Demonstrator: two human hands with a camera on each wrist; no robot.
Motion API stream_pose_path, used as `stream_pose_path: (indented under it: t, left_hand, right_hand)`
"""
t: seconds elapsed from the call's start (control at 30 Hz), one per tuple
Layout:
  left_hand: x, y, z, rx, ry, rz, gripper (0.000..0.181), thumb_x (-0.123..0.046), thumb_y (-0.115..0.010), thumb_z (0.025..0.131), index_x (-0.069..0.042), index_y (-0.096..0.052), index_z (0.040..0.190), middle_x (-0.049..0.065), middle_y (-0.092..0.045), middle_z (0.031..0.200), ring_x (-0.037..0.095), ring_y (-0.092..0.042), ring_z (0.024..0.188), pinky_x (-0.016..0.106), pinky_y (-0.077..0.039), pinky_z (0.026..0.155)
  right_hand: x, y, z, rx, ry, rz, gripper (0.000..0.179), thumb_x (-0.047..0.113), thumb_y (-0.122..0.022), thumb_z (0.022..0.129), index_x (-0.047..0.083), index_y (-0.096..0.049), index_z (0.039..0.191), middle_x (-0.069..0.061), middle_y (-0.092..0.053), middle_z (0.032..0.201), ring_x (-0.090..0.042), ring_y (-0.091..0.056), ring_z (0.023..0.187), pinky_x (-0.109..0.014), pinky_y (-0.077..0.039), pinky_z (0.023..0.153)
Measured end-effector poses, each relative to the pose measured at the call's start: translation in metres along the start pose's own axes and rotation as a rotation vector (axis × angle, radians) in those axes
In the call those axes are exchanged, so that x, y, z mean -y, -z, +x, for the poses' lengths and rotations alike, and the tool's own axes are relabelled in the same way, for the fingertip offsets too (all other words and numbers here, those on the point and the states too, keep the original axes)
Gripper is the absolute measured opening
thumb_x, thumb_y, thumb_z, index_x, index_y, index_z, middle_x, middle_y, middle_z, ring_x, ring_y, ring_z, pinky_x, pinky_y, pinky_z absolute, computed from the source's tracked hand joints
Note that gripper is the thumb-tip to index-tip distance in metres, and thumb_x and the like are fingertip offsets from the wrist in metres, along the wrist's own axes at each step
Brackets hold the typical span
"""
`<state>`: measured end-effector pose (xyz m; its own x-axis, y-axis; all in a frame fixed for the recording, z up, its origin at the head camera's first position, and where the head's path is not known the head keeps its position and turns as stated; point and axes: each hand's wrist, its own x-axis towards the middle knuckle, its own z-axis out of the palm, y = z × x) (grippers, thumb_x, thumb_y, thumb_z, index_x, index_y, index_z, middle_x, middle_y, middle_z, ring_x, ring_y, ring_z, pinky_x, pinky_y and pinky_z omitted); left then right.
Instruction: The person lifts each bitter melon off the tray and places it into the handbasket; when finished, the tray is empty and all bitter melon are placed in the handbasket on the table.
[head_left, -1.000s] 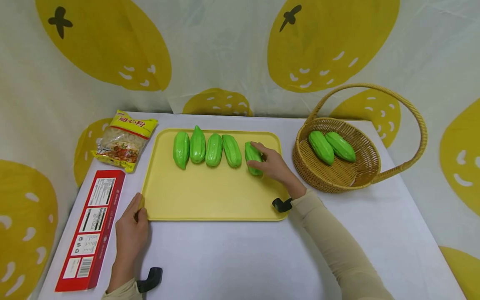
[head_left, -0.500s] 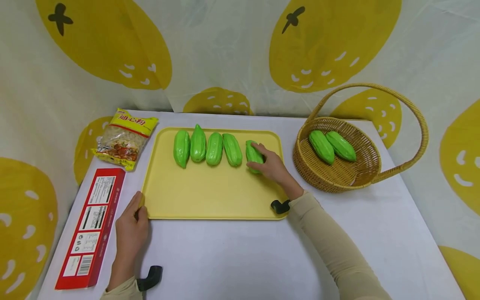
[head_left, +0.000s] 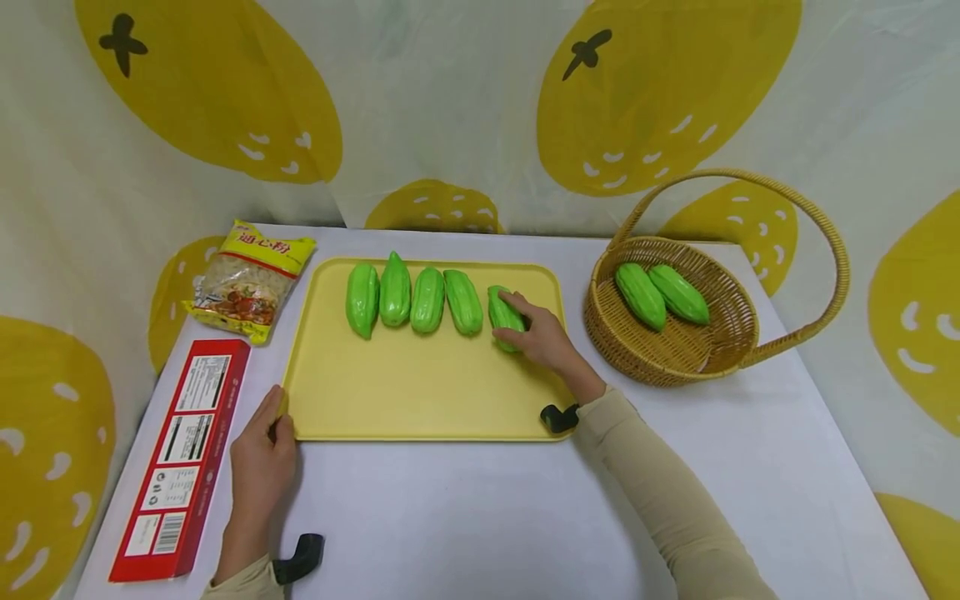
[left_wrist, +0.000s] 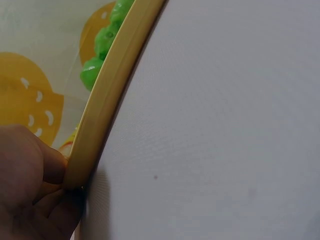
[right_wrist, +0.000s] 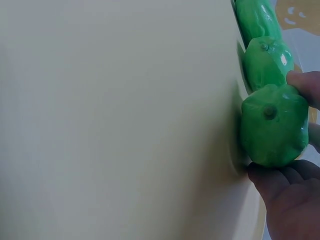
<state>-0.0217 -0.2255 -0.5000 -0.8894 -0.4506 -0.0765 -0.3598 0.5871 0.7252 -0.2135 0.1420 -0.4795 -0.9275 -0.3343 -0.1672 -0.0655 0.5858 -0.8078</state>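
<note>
My right hand (head_left: 543, 335) grips a green ridged gourd (head_left: 502, 307) between thumb and fingers, at the right of the yellow tray (head_left: 420, 392). In the right wrist view the stem end of this gourd (right_wrist: 270, 130) faces the camera, the thumb on one side and fingers on the other. Several similar gourds (head_left: 427, 300) lie side by side to its left, along the tray's far side. My left hand (head_left: 262, 458) holds the tray's near left corner. The left wrist view has its thumb and fingers pinching the tray rim (left_wrist: 102, 100); some fingers are in shadow.
To the right stands a wicker basket (head_left: 630, 358) with a tall handle, two green gourds (head_left: 677, 293) inside. A yellow bag of pasta (head_left: 251, 279) lies at the back left. Nearer, a long red box (head_left: 180, 458) lies beside my left hand. A patterned curtain (head_left: 442, 100) hangs behind the table.
The gourd in my right hand has shifted very slightly left toward the row. My left hand stays at the tray's corner; the head view has tilted a little.
</note>
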Motion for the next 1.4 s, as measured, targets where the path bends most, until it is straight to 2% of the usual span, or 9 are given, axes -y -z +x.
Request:
stream_pose_path:
  t: [0.3,0.7,0.9,1.13,1.4]
  left_hand:
    - [0.002,-0.001,0.0,0.002,0.018,0.003,0.052,-0.015,-0.045,0.109,-0.017,-0.032,0.159,0.001,-0.035,0.166,0.022,-0.033,0.155,0.051,-0.038,0.121]
    - [0.003,-0.002,0.001,-0.011,0.01,-0.001,0.051,-0.016,-0.046,0.108,-0.017,-0.033,0.158,0.0,-0.036,0.165,0.022,-0.035,0.154,0.05,-0.039,0.12]
    - [0.002,-0.001,0.001,-0.008,-0.007,-0.008,0.051,-0.015,-0.046,0.108,-0.014,-0.034,0.158,0.003,-0.037,0.165,0.025,-0.035,0.154,0.052,-0.039,0.12]
    - [0.001,0.0,0.0,-0.001,0.022,0.002,0.052,-0.017,-0.046,0.109,-0.018,-0.032,0.159,0.0,-0.035,0.166,0.022,-0.033,0.155,0.051,-0.038,0.12]
    - [0.001,-0.001,0.001,-0.004,0.022,-0.007,0.052,-0.016,-0.046,0.109,-0.018,-0.032,0.159,0.0,-0.035,0.166,0.022,-0.033,0.155,0.05,-0.038,0.121]
  right_hand:
    - [0.004,0.002,-0.002,0.006,0.03,0.028,0.071,0.028,-0.072,0.096,0.022,-0.039,0.159,-0.018,-0.022,0.169,-0.035,-0.023,0.157,-0.049,-0.024,0.13]
    - [0.013,0.007,-0.011,-0.012,0.086,0.039,0.071,0.028,-0.072,0.096,0.02,-0.04,0.158,-0.018,-0.024,0.168,-0.032,-0.023,0.158,-0.049,-0.023,0.13]
    - [0.016,0.011,-0.017,-0.033,0.091,0.038,0.071,0.029,-0.073,0.096,0.021,-0.04,0.158,-0.016,-0.024,0.169,-0.03,-0.023,0.158,-0.047,-0.023,0.13]
    - [0.019,0.013,-0.019,-0.035,0.128,0.046,0.071,0.027,-0.073,0.096,0.02,-0.04,0.158,-0.019,-0.025,0.168,-0.028,-0.022,0.158,-0.046,-0.022,0.131]
    - [0.027,0.017,-0.024,-0.038,0.157,0.054,0.07,0.024,-0.072,0.096,0.017,-0.04,0.158,-0.019,-0.025,0.168,-0.028,-0.023,0.158,-0.045,-0.024,0.13]
